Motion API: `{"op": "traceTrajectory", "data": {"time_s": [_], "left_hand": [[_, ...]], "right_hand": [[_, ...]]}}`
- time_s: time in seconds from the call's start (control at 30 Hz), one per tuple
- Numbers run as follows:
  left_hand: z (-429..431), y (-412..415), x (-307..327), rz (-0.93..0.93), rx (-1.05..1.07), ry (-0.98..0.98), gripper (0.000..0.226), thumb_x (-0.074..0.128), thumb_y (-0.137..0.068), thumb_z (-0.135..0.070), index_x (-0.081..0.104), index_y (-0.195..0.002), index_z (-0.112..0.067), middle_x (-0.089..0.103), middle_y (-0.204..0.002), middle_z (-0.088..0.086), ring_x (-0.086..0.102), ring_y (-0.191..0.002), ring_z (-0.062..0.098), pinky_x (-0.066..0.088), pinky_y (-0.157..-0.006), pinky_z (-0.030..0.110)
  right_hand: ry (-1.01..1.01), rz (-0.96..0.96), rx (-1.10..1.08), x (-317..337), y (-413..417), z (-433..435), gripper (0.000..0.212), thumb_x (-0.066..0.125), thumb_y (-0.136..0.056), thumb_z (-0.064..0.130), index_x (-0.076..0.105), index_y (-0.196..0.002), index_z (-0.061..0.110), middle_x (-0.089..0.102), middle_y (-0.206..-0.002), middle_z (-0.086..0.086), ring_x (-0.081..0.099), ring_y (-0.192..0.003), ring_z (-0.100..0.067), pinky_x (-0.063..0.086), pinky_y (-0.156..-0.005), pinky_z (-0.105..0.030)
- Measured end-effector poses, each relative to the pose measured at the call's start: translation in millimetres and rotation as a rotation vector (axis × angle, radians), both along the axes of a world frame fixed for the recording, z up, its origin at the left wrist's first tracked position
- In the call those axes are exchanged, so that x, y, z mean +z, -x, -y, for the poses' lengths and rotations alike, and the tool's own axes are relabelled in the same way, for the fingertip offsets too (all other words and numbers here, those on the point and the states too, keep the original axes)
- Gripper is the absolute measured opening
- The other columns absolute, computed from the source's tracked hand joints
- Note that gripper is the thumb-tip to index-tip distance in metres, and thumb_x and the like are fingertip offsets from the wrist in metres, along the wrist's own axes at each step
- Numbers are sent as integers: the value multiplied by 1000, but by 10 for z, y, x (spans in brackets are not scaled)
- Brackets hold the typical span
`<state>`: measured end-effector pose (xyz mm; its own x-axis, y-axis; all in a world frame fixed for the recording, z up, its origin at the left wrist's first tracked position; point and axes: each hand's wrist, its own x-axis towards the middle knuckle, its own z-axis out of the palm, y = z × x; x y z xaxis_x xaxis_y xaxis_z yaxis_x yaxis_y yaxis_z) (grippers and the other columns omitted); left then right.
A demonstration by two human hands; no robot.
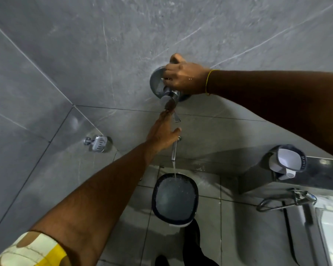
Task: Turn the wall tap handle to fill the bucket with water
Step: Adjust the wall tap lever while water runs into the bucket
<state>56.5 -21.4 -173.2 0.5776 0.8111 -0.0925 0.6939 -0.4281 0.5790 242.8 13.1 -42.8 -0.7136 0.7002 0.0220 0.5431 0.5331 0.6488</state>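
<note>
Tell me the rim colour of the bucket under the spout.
Dark navy-blue rim on the water-filled bucket, clearest in the head view.

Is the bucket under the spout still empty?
No, the bucket already holds water, and a stream from the spout is falling into it.

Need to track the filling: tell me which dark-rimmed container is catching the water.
The bucket on the floor under the spout; the mug sits aside on the ledge.

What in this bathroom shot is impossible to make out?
- Tap handle: hidden under the right hand; only the round plate shows.
- Bucket: its sides and depth are unseen from above, so how full it is stays unclear.
- Mug lettering: too small.
- Lower right fixture: cut by the edge.
</note>
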Motion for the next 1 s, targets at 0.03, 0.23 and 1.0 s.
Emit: {"op": "traceTrajectory", "data": {"time_s": [0.03,0.23,1.0], "left_hand": [[-3,2,-4,-3,-4,-4,76,66,-96,-36,26,-158,-20,35,-163,8,50,-139,32,50,-105,41],[-28,-1,19,-22,-9,-27,75,65,-96,-38,27,-158,-19,36,-163,9,51,-139,33,51,-106,44],[-73,34,58,-14,-60,-10,80,66,-97,-36,20,-160,-19,34,-164,11,49,-140,34,48,-106,41]], "right_hand": [[-7,-1,35,8,5,-9,56,17,-97,19,71,-107,7,67,-105,-14,61,-101,-35,41,-97,-52],[-97,83,209,-33,-38,-114,32,36,-98,11,68,-100,10,63,-101,-12,60,-98,-32,47,-80,-45],[-130,354,465,127,135,-313,16,66,-79,7,65,-70,21,63,-82,-5,59,-81,-28,43,-67,-36]]}}
